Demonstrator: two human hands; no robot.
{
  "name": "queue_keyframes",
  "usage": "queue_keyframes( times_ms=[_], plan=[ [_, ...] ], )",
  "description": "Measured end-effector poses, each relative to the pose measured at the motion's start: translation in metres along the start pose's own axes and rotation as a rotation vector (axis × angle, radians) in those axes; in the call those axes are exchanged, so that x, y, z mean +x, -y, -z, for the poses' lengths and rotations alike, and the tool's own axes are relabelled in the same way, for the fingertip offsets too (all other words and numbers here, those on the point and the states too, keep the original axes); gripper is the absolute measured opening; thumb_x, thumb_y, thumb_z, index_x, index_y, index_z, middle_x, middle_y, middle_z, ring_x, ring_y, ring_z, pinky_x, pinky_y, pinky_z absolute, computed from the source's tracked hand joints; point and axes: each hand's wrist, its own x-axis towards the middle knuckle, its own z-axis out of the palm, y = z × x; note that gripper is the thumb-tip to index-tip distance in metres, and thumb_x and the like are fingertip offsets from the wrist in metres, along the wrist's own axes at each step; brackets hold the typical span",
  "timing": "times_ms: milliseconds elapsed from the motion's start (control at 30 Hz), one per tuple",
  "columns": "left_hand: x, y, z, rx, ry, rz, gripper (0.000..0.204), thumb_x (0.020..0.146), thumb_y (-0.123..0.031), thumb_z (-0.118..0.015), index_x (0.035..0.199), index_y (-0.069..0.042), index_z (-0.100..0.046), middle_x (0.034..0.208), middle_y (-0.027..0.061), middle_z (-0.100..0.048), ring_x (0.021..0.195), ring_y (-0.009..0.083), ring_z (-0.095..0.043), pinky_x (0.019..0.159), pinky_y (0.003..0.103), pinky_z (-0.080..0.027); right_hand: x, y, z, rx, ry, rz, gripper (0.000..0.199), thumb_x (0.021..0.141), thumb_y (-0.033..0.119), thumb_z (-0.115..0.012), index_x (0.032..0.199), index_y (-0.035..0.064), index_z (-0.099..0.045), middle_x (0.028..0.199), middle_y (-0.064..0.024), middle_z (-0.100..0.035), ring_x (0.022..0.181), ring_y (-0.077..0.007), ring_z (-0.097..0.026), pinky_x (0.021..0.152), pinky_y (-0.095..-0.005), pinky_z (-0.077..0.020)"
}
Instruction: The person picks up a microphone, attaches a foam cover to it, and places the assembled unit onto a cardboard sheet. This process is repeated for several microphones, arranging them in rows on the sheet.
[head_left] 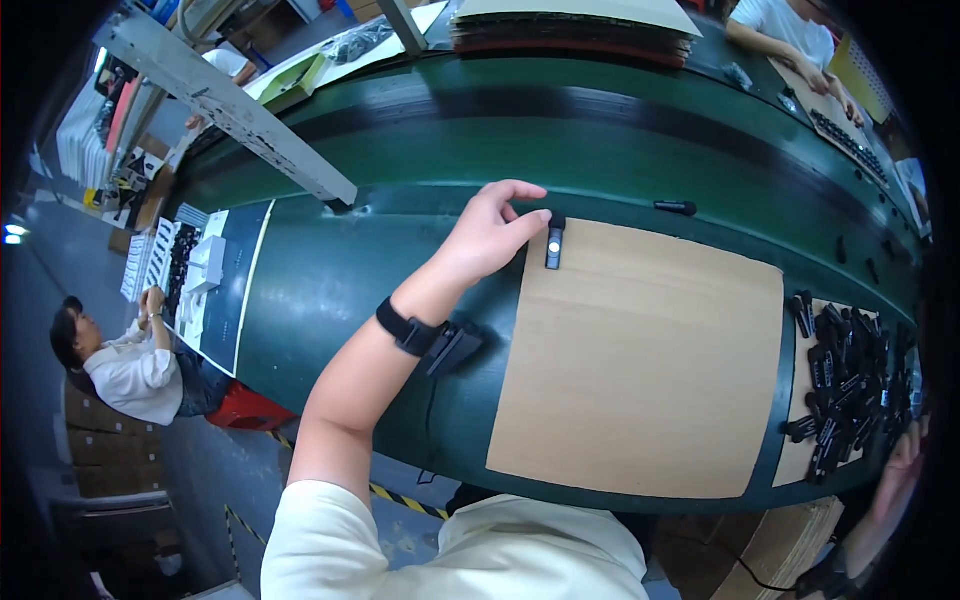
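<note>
A small black stick-shaped device (554, 250) with a thicker dark top end and a pale spot lies on a brown cardboard sheet (640, 370), by its far left corner. My left hand (492, 232) is next to that top end, its thumb tip close to or touching it. Thumb and forefinger are spread apart and the other fingers curl under. At the far right rim, my right hand (908, 452) is beside a heap of similar black devices (842, 375) on another cardboard piece (797, 462). Its fingers are too small and dim to read.
Another black device (675, 208) lies on the green bench (330, 280) beyond the sheet. A metal post (250, 130) rises at the back left. Stacked boards (575, 25) stand at the back. People work at left (130, 365) and far right (800, 45).
</note>
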Motion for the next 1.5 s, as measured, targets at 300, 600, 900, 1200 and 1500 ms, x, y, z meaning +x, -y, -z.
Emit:
queue_keyframes(
  times_ms=[300,600,900,1200,1500],
  plan=[
    [-0.105,-0.085,-0.012,-0.032,0.273,-0.389,0.034,0.086,-0.014,-0.069,0.116,-0.003,-0.062,0.106,0.0071,-0.063,0.087,0.0158,-0.056,0.080,0.028,-0.044,-0.114,-0.138,-0.173,-0.593,0.438,0.057,0.029,0.079,-0.005,-0.068,0.106,0.0026,-0.065,0.090,-0.0059,-0.055,0.077,-0.0136,-0.055,0.066,-0.0204,-0.0439],
    [-0.135,-0.106,-0.018,0.014,0.449,-0.456,0.027,0.081,-0.012,-0.075,0.104,0.000,-0.065,0.095,0.0111,-0.067,0.084,0.0246,-0.064,0.074,0.035,-0.049,-0.131,-0.172,-0.233,-0.562,0.801,0.189,0.026,0.078,-0.005,-0.071,0.104,-0.0005,-0.066,0.102,-0.0117,-0.056,0.086,-0.0192,-0.057,0.075,-0.0269,-0.0465],
    [-0.141,-0.099,-0.021,0.095,0.283,-0.691,0.030,0.076,-0.009,-0.079,0.100,0.001,-0.065,0.089,0.0121,-0.067,0.078,0.0266,-0.064,0.071,0.034,-0.049,-0.134,-0.181,-0.210,-0.446,0.758,0.099,0.032,0.081,0.005,-0.075,0.109,-0.0032,-0.062,0.102,-0.0147,-0.060,0.083,-0.0197,-0.059,0.072,-0.0273,-0.0475],
    [-0.137,-0.103,-0.028,0.071,0.379,-0.609,0.030,0.075,-0.010,-0.080,0.099,0.000,-0.065,0.087,0.0112,-0.067,0.075,0.0263,-0.064,0.075,0.036,-0.050,-0.136,-0.185,-0.212,-0.558,0.750,0.306,0.037,0.081,0.010,-0.077,0.109,-0.0047,-0.059,0.099,-0.0139,-0.061,0.086,-0.0202,-0.059,0.075,-0.0273,-0.0469],
    [-0.128,-0.095,-0.030,0.139,0.346,-0.771,0.033,0.076,-0.010,-0.079,0.103,0.000,-0.063,0.087,0.0107,-0.066,0.079,0.0263,-0.064,0.081,0.037,-0.050,-0.135,-0.188,-0.208,-0.374,0.687,-0.070,0.029,0.081,-0.001,-0.073,0.105,-0.0068,-0.058,0.100,-0.0138,-0.060,0.089,-0.0195,-0.059,0.081,-0.0289,-0.0475]
  ],
)
